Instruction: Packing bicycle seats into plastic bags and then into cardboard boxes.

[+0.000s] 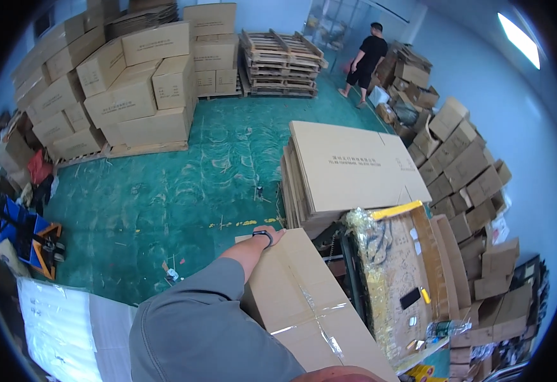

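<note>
A long cardboard box (304,299), its seam closed with clear tape, lies in front of me and runs from the bottom edge toward the middle. My left arm, in a grey sleeve, reaches along its left side. With a dark watch on the wrist, my left hand (273,235) grips the far end of the box, fingers hooked at its edge. A strip of bare skin shows at the bottom edge over the box's near end; my right hand itself is out of sight.
Flat cartons (355,165) are stacked just beyond. On the right, a worktable (406,267) holds a phone (410,298) and tape scraps. Wooden pallets (281,63), stacked boxes (125,95) and a walking person (369,60) are farther off. White wrapped foam (55,318) lies left.
</note>
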A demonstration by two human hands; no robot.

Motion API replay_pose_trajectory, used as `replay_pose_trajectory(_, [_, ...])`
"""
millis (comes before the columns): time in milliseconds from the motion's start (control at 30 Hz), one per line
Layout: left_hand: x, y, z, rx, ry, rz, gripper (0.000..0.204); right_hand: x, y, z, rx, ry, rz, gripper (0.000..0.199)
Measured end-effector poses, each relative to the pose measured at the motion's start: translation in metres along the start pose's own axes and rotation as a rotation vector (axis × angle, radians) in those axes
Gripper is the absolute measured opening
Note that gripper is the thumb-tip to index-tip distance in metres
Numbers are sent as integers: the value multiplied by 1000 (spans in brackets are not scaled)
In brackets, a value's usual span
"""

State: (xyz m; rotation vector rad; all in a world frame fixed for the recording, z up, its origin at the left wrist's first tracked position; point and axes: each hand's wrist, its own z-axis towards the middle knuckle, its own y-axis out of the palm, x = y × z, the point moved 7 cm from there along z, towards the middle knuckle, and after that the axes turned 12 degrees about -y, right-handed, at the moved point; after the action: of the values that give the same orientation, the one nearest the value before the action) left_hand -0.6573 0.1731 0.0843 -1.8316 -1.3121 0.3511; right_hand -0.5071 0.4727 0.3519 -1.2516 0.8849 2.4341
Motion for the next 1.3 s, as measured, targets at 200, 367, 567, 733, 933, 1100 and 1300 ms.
replay_pose_trajectory(200, [-151, -76, 52, 64, -135, -123, 91, 50, 195, 98, -145, -3, -7, 72])
replay_pose_trajectory(367, [-314, -173, 128, 28, -268, -258, 92, 167, 334, 164, -156, 18, 12, 73])
replay_pose_trajectory(567, [-504, -369, 284, 177, -383, -391, 92, 294, 485, 295, -119, 4, 0, 73])
replay_pose_trajectory(733, [-570, -586, 421, 240, -281, -442, 96, 435, 575, 391, -69, 58, 34, 73])
replay_pose_trajectory(933, [-598, -791, 579, 316, -260, -457, 93, 652, 682, 551, -94, 143, 150, 74])
replay_pose_trajectory(1100, [-642, -950, 739, 375, -244, -444, 90, 831, 757, 724, -180, 219, 282, 74])
replay_pose_trajectory(1300, [-658, -1260, 806, 667, -91, -321, 96, 1002, 896, 934, -265, 301, 432, 75])
